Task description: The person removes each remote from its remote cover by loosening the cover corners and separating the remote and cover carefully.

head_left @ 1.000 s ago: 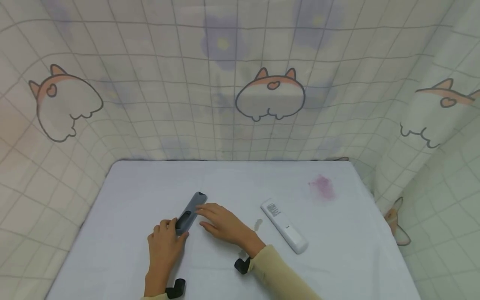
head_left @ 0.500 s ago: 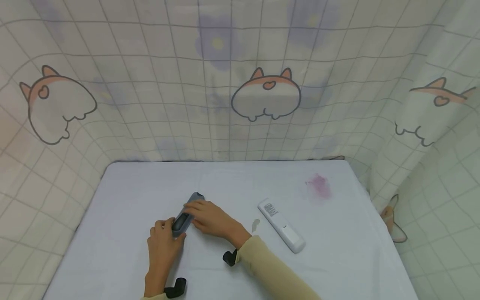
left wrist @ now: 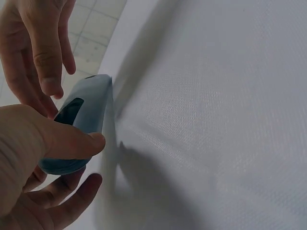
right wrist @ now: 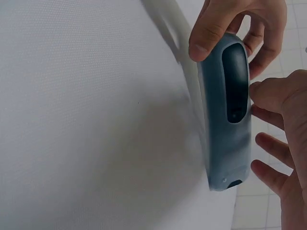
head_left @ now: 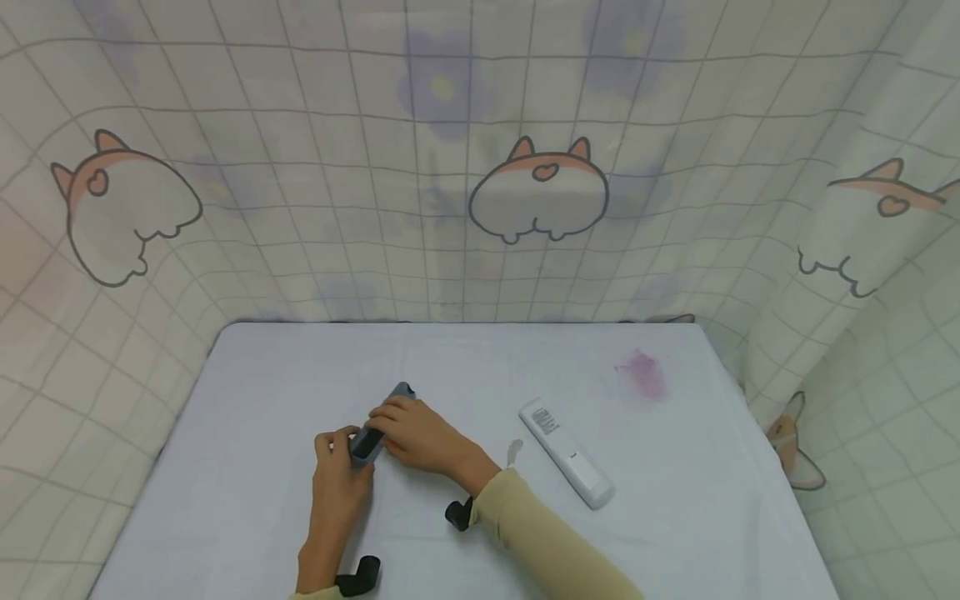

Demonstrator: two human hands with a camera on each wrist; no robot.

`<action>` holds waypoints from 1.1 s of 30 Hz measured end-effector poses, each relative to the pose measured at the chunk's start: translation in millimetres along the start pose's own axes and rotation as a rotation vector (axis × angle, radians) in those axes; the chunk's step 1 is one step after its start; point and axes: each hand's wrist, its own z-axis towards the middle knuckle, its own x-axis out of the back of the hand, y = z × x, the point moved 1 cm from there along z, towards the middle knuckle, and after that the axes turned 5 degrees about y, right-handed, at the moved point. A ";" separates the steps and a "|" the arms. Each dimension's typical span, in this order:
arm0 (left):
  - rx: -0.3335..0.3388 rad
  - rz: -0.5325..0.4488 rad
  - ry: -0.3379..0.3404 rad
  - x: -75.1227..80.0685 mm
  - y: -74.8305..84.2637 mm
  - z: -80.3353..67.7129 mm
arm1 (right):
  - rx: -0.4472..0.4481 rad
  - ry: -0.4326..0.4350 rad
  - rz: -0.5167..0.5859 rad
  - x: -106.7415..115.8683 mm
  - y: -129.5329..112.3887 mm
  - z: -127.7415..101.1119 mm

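A grey remote (head_left: pixel 396 397) lies slanted on the white table (head_left: pixel 262 375), its dark window (right wrist: pixel 235 81) facing up. My left hand (head_left: pixel 341 467) grips its near end, thumb (left wrist: pixel 72 141) on top and fingers (left wrist: pixel 72 191) curled beneath. My right hand (head_left: pixel 416 433) lies over the remote's middle. Its thumb (right wrist: pixel 271 93) touches the remote's side edge, and the other fingers (right wrist: pixel 271 143) stay loose beside it. In the left wrist view the right hand's fingers (left wrist: pixel 45 57) hang just above the remote's (left wrist: pixel 81 115) far part.
A white remote (head_left: pixel 567 455) lies to the right of my hands, slanted. A pink stain (head_left: pixel 643 375) marks the table's far right, and a small smudge (head_left: pixel 513 451) sits near my right wrist. A cat-print curtain (head_left: pixel 540 192) hangs round the table.
My right hand slid left onto the grey remote and now covers its middle. My left hand moved up a little along the near end. The white remote stayed put.
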 end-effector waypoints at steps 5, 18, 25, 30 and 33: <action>0.005 -0.030 0.002 1.6 3.7 -0.4 | -0.009 0.016 -0.003 2.1 1.3 -0.8; -0.124 -0.100 0.064 8.0 14.3 4.2 | -0.080 0.130 -0.008 2.8 5.9 -5.1; -0.150 -0.118 0.085 13.0 24.4 10.6 | -0.157 0.207 0.069 6.4 9.3 -9.0; -0.178 -0.122 0.080 17.0 31.1 15.7 | -0.180 0.289 0.143 7.3 12.0 -13.1; -0.201 -0.128 0.082 19.2 34.9 17.9 | -0.183 0.331 0.186 7.1 14.7 -15.4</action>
